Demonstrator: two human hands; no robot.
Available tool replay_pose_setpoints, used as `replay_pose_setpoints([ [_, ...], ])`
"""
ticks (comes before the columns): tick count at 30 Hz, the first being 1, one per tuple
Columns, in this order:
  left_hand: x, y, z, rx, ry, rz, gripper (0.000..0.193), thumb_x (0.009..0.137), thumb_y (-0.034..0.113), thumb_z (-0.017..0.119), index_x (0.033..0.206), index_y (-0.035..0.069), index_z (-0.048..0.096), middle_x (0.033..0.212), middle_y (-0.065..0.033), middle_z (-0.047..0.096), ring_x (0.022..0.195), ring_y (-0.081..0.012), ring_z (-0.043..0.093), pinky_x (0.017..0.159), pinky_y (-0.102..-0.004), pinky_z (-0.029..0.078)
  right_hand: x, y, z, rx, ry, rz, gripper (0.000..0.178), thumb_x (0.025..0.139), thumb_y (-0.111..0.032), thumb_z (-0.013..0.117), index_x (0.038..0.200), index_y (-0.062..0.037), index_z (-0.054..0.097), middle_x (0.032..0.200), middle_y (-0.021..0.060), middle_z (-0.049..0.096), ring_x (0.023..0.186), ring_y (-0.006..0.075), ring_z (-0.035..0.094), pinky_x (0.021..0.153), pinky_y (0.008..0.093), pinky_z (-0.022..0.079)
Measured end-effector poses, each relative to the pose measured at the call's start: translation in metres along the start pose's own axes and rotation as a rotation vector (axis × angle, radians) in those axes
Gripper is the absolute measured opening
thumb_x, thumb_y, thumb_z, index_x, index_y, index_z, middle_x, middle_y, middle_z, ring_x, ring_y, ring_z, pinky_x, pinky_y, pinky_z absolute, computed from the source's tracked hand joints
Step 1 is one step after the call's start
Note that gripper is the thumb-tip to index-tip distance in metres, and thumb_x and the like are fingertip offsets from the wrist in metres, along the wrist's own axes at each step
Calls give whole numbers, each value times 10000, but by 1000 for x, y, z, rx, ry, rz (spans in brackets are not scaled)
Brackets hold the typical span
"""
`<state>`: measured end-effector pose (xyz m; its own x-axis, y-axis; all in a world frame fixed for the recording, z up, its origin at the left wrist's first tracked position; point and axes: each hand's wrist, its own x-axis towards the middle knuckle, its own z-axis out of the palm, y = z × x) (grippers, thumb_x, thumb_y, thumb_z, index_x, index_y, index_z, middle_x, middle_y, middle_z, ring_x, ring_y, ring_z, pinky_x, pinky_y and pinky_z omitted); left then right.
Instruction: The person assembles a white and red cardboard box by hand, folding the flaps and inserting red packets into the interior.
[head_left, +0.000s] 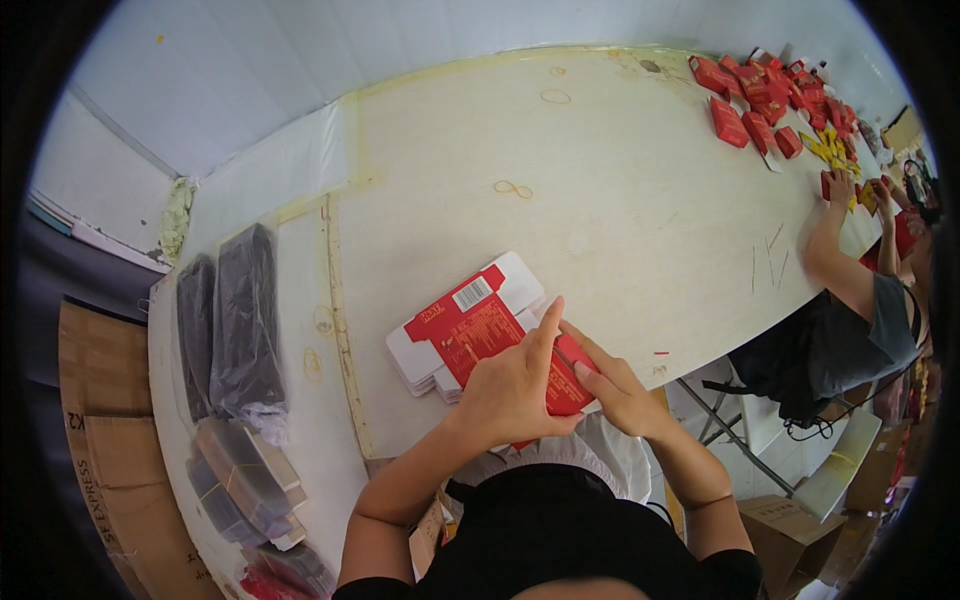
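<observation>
In front of me on the table lies a stack of flat red-and-white carton blanks (462, 335), printed red panels up and white flaps at the ends. At the table's near edge, a red carton (566, 394) is between my two hands. My left hand (508, 388) lies along its left side, index finger pointing up and thumb below, partly covering the stack. Closed on the carton's right side is my right hand (622, 388), with its thumb pressed on the top face. The fingers beneath the carton are hidden.
At left lie dark plastic-wrapped bundles (245, 320) and banded clear-and-grey packs (245, 475). Brown cardboard boxes (130, 450) stand beyond the left edge. A co-worker's hands (842, 188) work at the far right, near red cartons (765, 95) and yellow sachets (828, 150).
</observation>
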<state>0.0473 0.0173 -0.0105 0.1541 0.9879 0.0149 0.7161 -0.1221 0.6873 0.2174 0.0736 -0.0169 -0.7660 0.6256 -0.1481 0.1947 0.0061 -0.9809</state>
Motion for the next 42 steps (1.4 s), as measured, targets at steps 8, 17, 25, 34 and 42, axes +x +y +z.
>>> replay_pose_setpoints([
  [8,0,-2,7,-15,0,-23,1139,579,329,785,1440,-3,117,1141,-204,542,923,-340,614,723,-397,525,1,4,5,4,9,-64,534,955,-180,356,1436,13,227,1282,269,490,1162,350,517,985,354,370],
  [17,-5,-1,36,45,176,38,1053,589,240,760,1445,27,185,973,-140,526,797,-280,587,630,-373,507,-11,30,16,-283,113,-158,477,888,-102,437,1348,10,376,1115,233,517,1008,384,532,886,393,423],
  [25,-9,1,37,-127,165,26,1105,567,323,818,1438,30,204,1195,-204,451,1072,-333,508,841,-383,471,-12,36,6,-1,55,-160,442,924,-141,443,1334,24,431,1320,180,471,1242,271,432,1040,366,316],
  [34,-10,-60,-22,426,224,-156,1166,530,524,825,1420,47,242,1390,-239,325,1341,-364,261,1060,-532,231,14,-3,-203,646,957,-154,620,955,-456,378,1476,-211,148,1448,142,312,1338,281,313,1053,564,254],
  [42,-4,-76,-13,375,109,-170,1079,558,424,810,1417,66,265,1334,-191,384,1245,-351,380,1045,-472,292,13,65,-166,563,695,103,510,944,-384,425,1375,-112,397,1376,117,400,1208,257,464,955,371,392],
])
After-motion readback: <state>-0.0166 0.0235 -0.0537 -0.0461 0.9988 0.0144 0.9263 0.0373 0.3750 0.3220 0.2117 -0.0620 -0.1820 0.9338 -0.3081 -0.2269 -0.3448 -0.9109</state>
